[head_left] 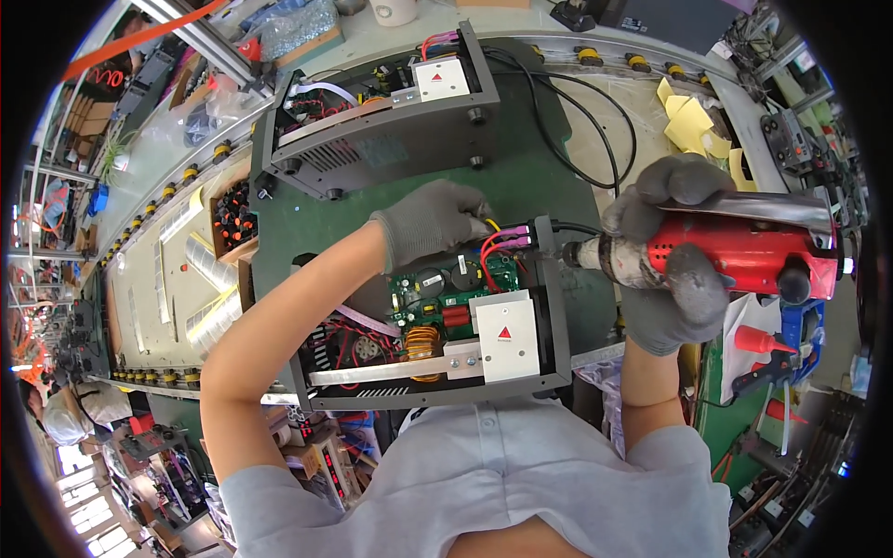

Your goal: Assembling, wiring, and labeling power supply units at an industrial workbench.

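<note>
An open dark grey metal case (553, 307) lies in front of me, with a green circuit board (409, 290), a copper-wound coil (424, 342) and a white plate with a red triangle inside. My left hand (433, 223), in a grey glove, reaches over the board; its fingers are pinched at a yellow wire (494, 224) beside red wires with purple sleeves (514, 235). In my right hand (684, 302), also gloved, is a red power screwdriver (735, 249) with a metal lever along its top. Its nose points left at the case's right wall; the exact contact is hard to see.
A second open case (381, 149) stands behind on the green mat (521, 186), with a black cable (581, 107) looping to its right. On the left is a box of small black and orange parts (234, 221). Yellow papers (693, 123) and a red-nozzled bottle (758, 340) are at the right.
</note>
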{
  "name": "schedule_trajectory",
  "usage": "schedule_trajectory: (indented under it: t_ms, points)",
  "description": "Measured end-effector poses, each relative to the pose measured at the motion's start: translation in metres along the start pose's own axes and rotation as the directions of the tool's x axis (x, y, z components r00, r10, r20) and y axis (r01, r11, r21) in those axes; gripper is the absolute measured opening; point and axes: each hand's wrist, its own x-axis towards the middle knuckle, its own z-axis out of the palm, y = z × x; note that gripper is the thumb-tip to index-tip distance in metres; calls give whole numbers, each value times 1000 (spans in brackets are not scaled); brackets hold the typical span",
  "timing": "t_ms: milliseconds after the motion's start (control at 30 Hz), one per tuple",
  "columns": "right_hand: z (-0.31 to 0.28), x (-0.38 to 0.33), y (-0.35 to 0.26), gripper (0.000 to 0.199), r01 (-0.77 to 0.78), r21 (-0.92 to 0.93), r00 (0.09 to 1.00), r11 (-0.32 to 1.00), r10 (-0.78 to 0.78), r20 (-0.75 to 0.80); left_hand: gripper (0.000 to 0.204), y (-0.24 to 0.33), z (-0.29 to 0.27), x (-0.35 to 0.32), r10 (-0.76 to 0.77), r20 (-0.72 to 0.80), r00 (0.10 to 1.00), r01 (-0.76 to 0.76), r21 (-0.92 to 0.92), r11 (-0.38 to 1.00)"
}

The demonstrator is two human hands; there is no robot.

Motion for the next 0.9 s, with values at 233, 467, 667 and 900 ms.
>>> schedule_trajectory:
  t_ms: [233, 467, 667, 900]
  points:
    - [0, -4, 14, 52, 26, -232, 989, 972, 9, 150, 24, 9, 7, -5, 91, -174, 981, -35, 301, 953]
    - [21, -17, 18, 48, -304, -368, 951, 879, 256, -175, 20, 10, 14, -6, 150, -218, 964, -65, 353, 933]
    - [26, -11, 25, 44, -277, -482, 961, 831, 245, -129, 21, 7, 16, -3, 177, -244, 953, -79, 366, 927]
    - [25, -4, 32, 40, -234, -595, 968, 769, 240, -71, 23, 6, 15, -1, 167, -241, 956, -58, 404, 913]
